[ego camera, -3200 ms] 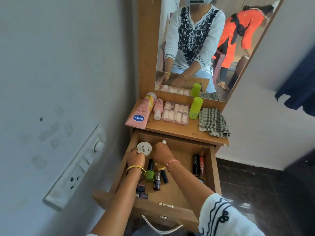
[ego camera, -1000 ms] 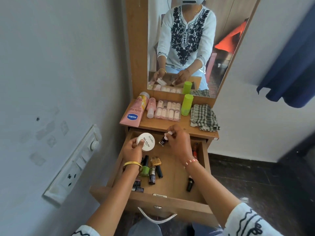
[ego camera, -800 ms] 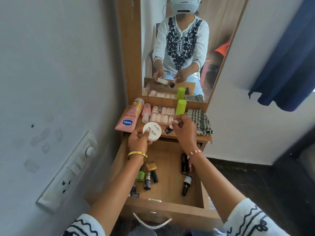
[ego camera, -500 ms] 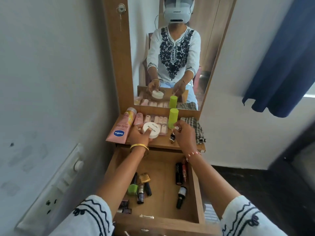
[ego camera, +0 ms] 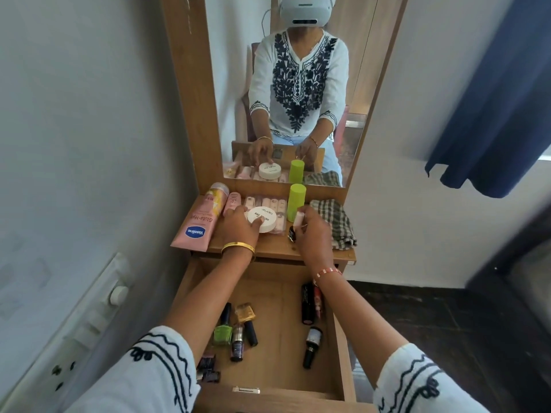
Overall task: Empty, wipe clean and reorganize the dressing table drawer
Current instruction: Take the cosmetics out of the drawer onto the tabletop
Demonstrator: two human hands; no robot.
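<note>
Matt wood-grain drawer [ego camera: 280, 296], glossy glass polish bottles [ego camera: 223, 332], smooth white plastic jar [ego camera: 262, 219], checked woven cloth [ego camera: 337, 225].

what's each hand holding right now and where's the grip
Left hand holds the round white jar by its rim, over the pink sachet pack. Right hand pinches a small dark bottle by its white cap.

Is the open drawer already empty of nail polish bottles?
No: the drawer still holds several, including a green nail polish bottle lying near its left side and a dark bottle toward the right.
</note>
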